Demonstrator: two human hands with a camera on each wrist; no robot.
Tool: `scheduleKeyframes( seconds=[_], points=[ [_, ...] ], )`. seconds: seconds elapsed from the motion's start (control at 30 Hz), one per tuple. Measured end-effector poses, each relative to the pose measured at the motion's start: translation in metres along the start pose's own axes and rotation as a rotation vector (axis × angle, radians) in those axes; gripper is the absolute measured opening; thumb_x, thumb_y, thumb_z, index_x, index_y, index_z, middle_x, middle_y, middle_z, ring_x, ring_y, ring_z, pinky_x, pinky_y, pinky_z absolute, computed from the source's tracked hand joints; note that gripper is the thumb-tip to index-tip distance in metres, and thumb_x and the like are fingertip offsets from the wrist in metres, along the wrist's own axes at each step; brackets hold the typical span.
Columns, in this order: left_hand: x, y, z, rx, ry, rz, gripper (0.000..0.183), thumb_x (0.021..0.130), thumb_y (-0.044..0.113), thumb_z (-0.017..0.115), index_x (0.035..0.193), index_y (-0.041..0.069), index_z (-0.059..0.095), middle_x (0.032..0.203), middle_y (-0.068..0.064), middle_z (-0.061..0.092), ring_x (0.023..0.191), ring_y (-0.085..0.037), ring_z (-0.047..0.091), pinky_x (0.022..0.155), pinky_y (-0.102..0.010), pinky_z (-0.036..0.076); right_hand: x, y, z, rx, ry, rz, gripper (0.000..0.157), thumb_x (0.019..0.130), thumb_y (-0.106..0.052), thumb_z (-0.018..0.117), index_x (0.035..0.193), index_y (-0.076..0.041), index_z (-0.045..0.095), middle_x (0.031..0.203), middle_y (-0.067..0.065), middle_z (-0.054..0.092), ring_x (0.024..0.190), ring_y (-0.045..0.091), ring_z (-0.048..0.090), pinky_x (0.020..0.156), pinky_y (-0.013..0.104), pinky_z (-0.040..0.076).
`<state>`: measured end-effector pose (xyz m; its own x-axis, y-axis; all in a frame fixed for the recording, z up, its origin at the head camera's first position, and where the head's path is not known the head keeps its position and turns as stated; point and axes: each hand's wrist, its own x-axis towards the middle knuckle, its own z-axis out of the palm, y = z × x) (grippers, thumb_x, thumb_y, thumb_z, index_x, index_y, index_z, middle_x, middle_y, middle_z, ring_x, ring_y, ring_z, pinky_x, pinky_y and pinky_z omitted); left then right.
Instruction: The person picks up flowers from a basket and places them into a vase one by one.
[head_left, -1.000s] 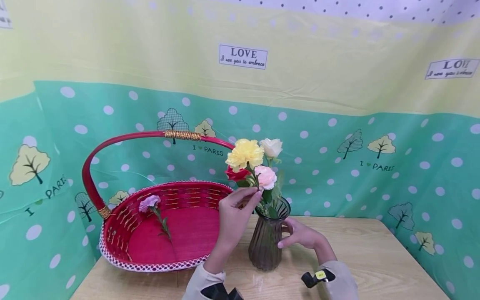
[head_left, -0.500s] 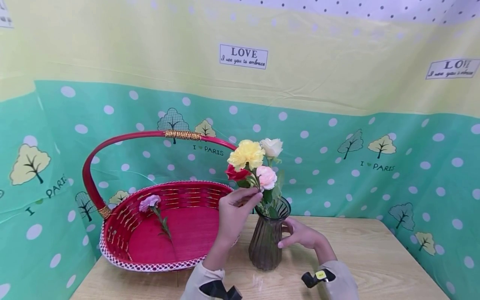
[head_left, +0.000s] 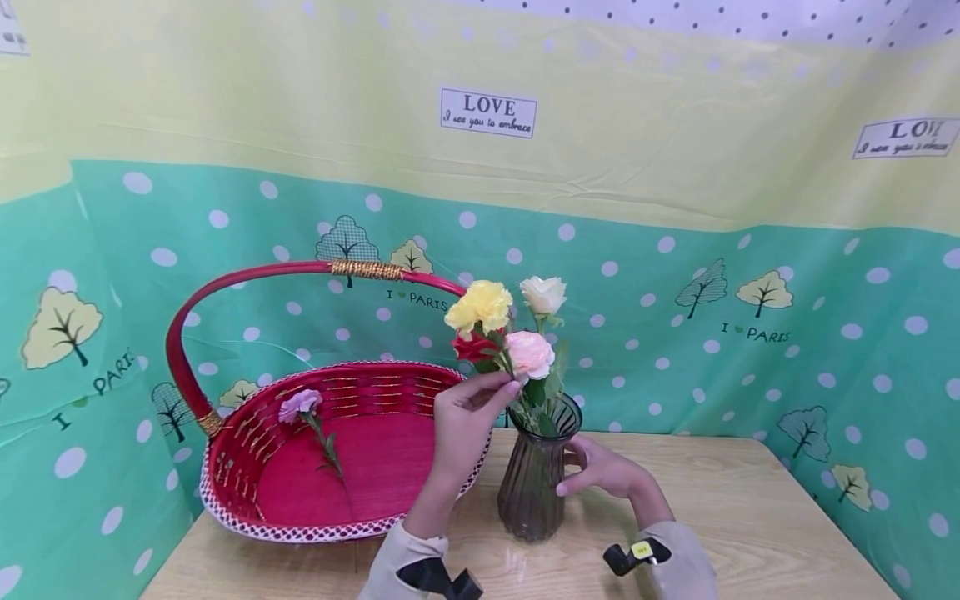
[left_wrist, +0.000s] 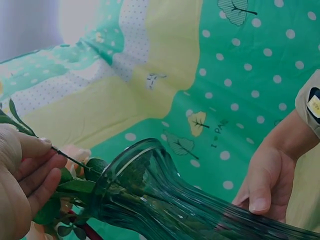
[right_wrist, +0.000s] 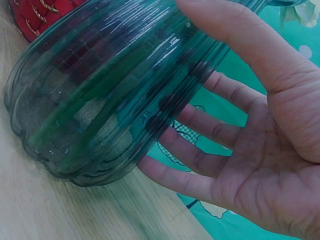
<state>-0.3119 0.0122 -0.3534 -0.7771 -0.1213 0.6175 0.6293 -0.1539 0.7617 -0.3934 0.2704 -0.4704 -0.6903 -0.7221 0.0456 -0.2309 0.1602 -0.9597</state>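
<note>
A ribbed, smoky glass vase [head_left: 528,496] stands upright on the table, stems showing through its wall. Just above its mouth my left hand [head_left: 467,421] pinches the thin stem [left_wrist: 74,160] of a yellow carnation [head_left: 480,307], which leans left. A pink flower [head_left: 529,355], a red rose [head_left: 471,346] and a white rose [head_left: 543,295] cluster around it over the vase. On the vase's right side, my right hand [head_left: 603,469] holds the body, thumb in front and fingers [right_wrist: 187,182] around behind.
Left of the vase stands a red woven basket [head_left: 341,531] with a tall arched handle [head_left: 247,275]. One purple carnation [head_left: 300,405] lies in it. A patterned cloth [head_left: 675,367] hangs behind the wooden table [head_left: 720,500].
The yellow carnation has tipped to the left and slightly down, along with small shifts of the left hand and the pink flower. The right hand and the vase stay in place.
</note>
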Motion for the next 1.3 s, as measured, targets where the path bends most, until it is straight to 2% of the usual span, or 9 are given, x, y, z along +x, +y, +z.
scheduleKeyframes(
  seconds=[0.33,0.47,0.6,0.83,1.3],
  points=[
    [-0.0010,-0.0028,0.0007,0.045,0.002,0.027,0.015,0.088,0.007,0.079,0.101,0.000,0.079,0.097,-0.019,0.078,0.085,-0.012,0.076,0.081,-0.028,0.063,-0.0008,-0.0022,0.0008,-0.003,-0.002,-0.001,0.083,0.085,-0.006,0.080,0.153,0.003,0.032,0.145,0.009,0.049,0.128,0.025,0.053,0.101,0.038,0.055],
    [-0.0012,-0.0037,0.0005,0.061,-0.010,0.028,0.014,0.088,0.008,0.080,0.100,0.001,0.080,0.097,-0.017,0.078,0.084,-0.012,0.075,0.080,-0.027,0.063,-0.0010,-0.0048,0.0004,-0.009,0.002,0.014,0.085,0.085,-0.008,0.080,0.154,0.002,0.030,0.149,0.016,0.045,0.132,0.030,0.051,0.103,0.038,0.054],
    [-0.0015,-0.0032,0.0006,0.082,-0.019,0.017,0.014,0.086,0.009,0.081,0.098,0.002,0.080,0.096,-0.016,0.078,0.081,-0.012,0.074,0.078,-0.027,0.063,-0.0008,-0.0062,0.0001,-0.017,0.011,0.027,0.087,0.085,-0.010,0.081,0.155,0.000,0.030,0.152,0.020,0.041,0.134,0.033,0.048,0.105,0.038,0.051],
    [-0.0019,-0.0045,0.0002,0.105,-0.026,-0.025,0.013,0.085,0.008,0.082,0.097,0.003,0.081,0.096,-0.015,0.078,0.080,-0.011,0.073,0.077,-0.025,0.062,-0.0008,-0.0038,0.0002,-0.007,0.004,0.023,0.088,0.085,-0.011,0.081,0.156,-0.001,0.030,0.153,0.021,0.040,0.133,0.031,0.049,0.104,0.040,0.051],
    [-0.0011,-0.0067,-0.0007,0.155,-0.025,-0.064,0.011,0.085,0.009,0.083,0.095,0.005,0.081,0.093,-0.014,0.079,0.078,-0.012,0.073,0.074,-0.023,0.061,-0.0007,-0.0006,-0.0016,-0.024,-0.004,-0.008,0.084,0.085,-0.010,0.081,0.154,-0.004,0.034,0.149,0.011,0.046,0.132,0.028,0.049,0.106,0.044,0.050]
  ],
)
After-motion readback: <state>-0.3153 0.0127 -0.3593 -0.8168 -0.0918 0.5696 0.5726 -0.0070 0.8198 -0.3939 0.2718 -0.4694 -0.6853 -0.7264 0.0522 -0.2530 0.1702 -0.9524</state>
